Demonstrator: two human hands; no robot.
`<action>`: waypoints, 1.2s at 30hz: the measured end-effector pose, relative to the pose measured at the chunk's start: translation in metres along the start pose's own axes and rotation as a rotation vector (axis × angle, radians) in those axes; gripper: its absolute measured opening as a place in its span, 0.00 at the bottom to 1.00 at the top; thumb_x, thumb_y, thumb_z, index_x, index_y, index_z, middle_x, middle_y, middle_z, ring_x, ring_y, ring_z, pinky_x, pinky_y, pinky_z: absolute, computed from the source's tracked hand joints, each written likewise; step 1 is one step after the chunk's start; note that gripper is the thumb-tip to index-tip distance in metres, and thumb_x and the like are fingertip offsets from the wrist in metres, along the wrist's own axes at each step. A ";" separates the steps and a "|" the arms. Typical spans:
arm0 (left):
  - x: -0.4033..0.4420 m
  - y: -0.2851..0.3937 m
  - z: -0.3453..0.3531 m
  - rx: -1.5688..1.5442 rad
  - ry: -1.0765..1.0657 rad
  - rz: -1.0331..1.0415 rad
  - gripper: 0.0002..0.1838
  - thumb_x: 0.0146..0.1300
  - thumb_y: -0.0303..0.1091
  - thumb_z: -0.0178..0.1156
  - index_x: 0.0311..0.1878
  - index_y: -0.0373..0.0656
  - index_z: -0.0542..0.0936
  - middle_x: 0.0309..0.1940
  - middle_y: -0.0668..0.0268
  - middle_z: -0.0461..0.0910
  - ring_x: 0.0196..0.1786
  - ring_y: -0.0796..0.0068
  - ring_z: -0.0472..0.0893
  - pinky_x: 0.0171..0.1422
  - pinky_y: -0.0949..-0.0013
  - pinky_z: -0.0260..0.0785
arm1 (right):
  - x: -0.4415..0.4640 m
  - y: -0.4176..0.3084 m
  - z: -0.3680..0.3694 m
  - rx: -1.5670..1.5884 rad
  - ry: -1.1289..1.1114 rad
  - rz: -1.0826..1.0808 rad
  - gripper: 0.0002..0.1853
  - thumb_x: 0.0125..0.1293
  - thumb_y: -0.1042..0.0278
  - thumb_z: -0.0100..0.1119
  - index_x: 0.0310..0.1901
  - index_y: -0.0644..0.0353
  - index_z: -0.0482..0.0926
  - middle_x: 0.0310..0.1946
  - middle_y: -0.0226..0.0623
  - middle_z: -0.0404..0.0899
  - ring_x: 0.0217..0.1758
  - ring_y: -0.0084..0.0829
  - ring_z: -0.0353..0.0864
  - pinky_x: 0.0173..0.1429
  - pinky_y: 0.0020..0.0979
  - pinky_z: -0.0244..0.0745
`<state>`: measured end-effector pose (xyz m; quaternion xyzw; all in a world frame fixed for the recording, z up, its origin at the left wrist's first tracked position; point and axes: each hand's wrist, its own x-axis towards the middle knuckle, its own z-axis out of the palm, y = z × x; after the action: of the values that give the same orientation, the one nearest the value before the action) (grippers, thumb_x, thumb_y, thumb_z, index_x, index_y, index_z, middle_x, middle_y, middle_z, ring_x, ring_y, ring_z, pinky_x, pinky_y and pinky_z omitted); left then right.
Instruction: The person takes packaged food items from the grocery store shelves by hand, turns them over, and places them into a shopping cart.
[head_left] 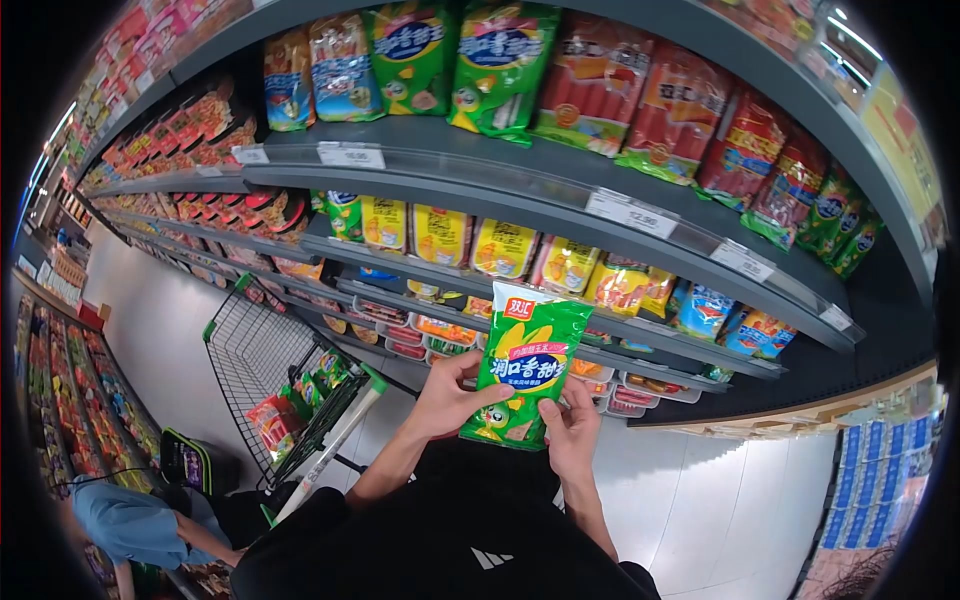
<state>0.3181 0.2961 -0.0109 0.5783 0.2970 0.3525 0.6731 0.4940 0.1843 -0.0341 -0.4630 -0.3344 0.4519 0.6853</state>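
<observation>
A green sausage packet (532,352) with a white top edge and a corn picture is held upright in front of my chest. My left hand (458,393) grips its left side, thumb lying across the front. On the lower right edge, my right hand (572,425) has its thumb on the front and its fingers mostly behind. Past the packet, the shelf carries yellow packs (505,247) in a row. Similar green packets (502,75) stand on the shelf above, beside red sausage packets (675,110).
A wire shopping cart (240,345) with red and green packets in it stands to my left. A person in a blue shirt (140,525) is at the lower left, near a black-and-green basket (187,462). Blue-and-white stacked goods (868,485) are at the right.
</observation>
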 end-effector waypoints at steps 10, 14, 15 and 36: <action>-0.037 0.003 -0.088 -0.098 0.109 -0.046 0.23 0.64 0.29 0.77 0.59 0.31 0.83 0.47 0.62 0.89 0.49 0.81 0.84 0.52 0.72 0.80 | 0.005 0.040 0.086 -0.046 -0.047 0.039 0.23 0.74 0.75 0.66 0.67 0.68 0.74 0.60 0.41 0.83 0.59 0.29 0.84 0.64 0.31 0.79; -0.060 -0.006 -0.128 -0.127 0.181 -0.068 0.23 0.65 0.30 0.77 0.59 0.30 0.83 0.46 0.62 0.89 0.48 0.82 0.84 0.52 0.73 0.79 | 0.003 0.064 0.123 -0.069 -0.078 0.091 0.23 0.74 0.73 0.66 0.67 0.68 0.74 0.59 0.41 0.85 0.59 0.27 0.84 0.64 0.30 0.78; -0.067 -0.007 -0.138 -0.121 0.206 -0.079 0.22 0.65 0.30 0.77 0.58 0.30 0.83 0.46 0.63 0.89 0.48 0.82 0.84 0.52 0.73 0.79 | 0.002 0.071 0.132 -0.091 -0.088 0.124 0.23 0.74 0.74 0.66 0.68 0.69 0.73 0.59 0.41 0.85 0.59 0.27 0.84 0.64 0.30 0.78; -0.198 -0.298 -0.505 0.245 1.209 -0.844 0.24 0.61 0.49 0.77 0.46 0.34 0.90 0.35 0.62 0.89 0.28 0.75 0.84 0.29 0.67 0.74 | -0.011 0.222 0.255 -1.162 -1.005 0.158 0.27 0.72 0.59 0.67 0.69 0.55 0.77 0.80 0.44 0.63 0.88 0.47 0.47 0.81 0.56 0.58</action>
<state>-0.1642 0.3971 -0.3845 0.1915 0.8490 0.2851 0.4015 0.1977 0.2946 -0.1536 -0.5103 -0.7547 0.4075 0.0639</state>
